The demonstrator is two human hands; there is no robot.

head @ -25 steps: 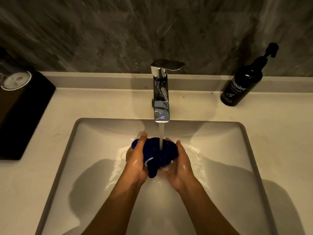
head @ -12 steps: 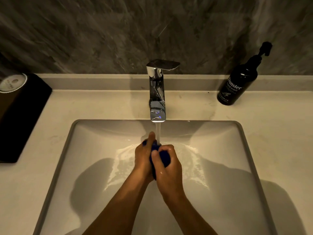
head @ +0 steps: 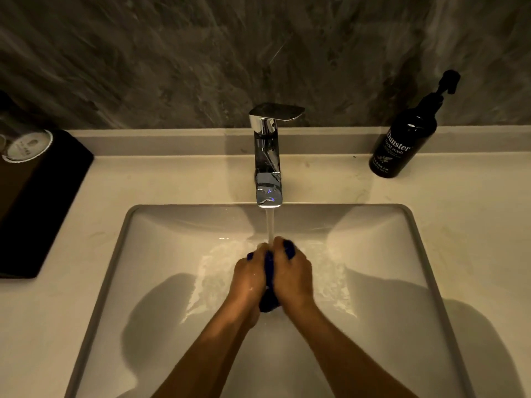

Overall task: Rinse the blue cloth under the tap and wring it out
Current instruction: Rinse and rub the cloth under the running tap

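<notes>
The blue cloth (head: 269, 294) is bunched small and squeezed between both hands over the middle of the white sink (head: 161, 254). My left hand (head: 249, 278) grips its left side and my right hand (head: 291, 274) grips its right side, palms pressed toward each other. Only thin strips of blue show between and above the fingers. A chrome tap (head: 267, 159) stands behind the basin, and its water stream (head: 270, 225) falls onto the tops of my hands and the cloth. Water runs over the basin floor around the hands.
A black hand-wash pump bottle (head: 402, 139) stands on the counter at the back right. At the left, a dark tray (head: 43, 202) holds a glass with a paper cover (head: 27, 145). A pale counter (head: 471, 214) surrounds the sink; a dark stone wall rises behind.
The cloth was spread wider between open palms; both hands have closed together around it and compressed it into a tight bundle under the stream.
</notes>
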